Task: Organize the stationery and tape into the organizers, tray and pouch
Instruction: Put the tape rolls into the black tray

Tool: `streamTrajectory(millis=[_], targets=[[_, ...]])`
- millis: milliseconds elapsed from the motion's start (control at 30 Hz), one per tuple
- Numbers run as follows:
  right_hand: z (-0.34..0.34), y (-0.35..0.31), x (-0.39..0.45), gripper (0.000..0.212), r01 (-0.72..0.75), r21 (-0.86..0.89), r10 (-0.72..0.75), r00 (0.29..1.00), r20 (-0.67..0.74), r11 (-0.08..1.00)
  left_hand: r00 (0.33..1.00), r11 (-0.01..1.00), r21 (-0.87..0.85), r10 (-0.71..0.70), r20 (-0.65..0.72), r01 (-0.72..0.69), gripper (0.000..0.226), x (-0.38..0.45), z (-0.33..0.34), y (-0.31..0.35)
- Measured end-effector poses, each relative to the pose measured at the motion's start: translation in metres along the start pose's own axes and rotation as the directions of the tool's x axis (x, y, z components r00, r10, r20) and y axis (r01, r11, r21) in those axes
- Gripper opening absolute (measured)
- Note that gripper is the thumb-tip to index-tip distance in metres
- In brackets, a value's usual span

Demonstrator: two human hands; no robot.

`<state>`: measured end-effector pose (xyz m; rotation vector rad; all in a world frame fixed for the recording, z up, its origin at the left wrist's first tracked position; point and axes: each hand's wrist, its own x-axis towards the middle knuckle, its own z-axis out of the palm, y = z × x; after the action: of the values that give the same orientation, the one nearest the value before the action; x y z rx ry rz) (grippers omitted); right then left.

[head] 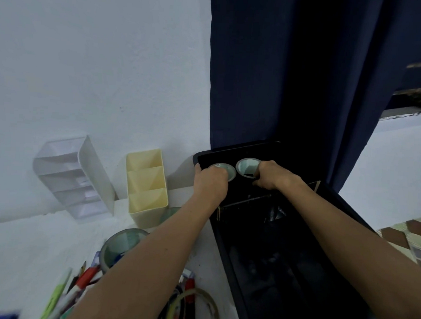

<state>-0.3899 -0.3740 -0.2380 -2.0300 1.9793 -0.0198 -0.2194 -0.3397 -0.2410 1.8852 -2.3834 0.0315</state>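
Pile at the near edge: a jumble of pens and markers (75, 291) lies on the white table (17, 246), with a thin, pale ring of narrow tape (197, 305) among dark cords beside it (details here are blurred).
Loose roll: a wide grey-green roll of tape with a pale core (119, 247) sits on the table just beyond the pens, partly hidden by the left forearm; another greenish roll (170, 214) peeks out behind that arm, near the yellow box.
Tray: a long black rectangular tray (226, 248) runs along the right side of the table, with a thin cardboard divider (241, 205) across it.
Left hand: the left hand (210, 183) reaches into the tray's far end, fingers curled over a grey-green tape roll (230, 173) that lies flat on the tray floor.
Right hand: the right hand (272, 177) grips the rim of a second grey-green tape roll (247, 167), fingers hooked into its pale core; the two rolls lie just beside each other.
Organizers: a pale yellow plastic organizer with three compartments (147, 187) stands left of the tray, and a white translucent tiered organizer (77, 176) stands further left against the wall.
Backdrop: a white wall (100, 56) and a dark navy curtain (270, 65) hanging behind the tray.
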Motion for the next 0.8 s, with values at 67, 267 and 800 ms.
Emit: streamTrajectory(millis=[67,267,800], targets=[[0.002,-0.001,0.000,0.036,0.005,-0.023,-0.005,1.000,-0.001,1.000,1.000,1.000,0.020,0.006,0.000,-0.006,0.022,0.001,0.000,0.001],[0.006,-0.002,0.001,0.039,-0.003,-0.064,0.003,1.000,0.009,0.998,1.000,0.995,0.100,0.004,0.022,-0.007,0.021,0.003,0.002,0.004],[-0.016,0.011,-0.023,0.061,0.176,0.178,-0.171,0.984,-0.042,0.968,0.997,0.882,-0.465,0.069,-0.028,-0.074,0.036,-0.019,-0.032,0.004]])
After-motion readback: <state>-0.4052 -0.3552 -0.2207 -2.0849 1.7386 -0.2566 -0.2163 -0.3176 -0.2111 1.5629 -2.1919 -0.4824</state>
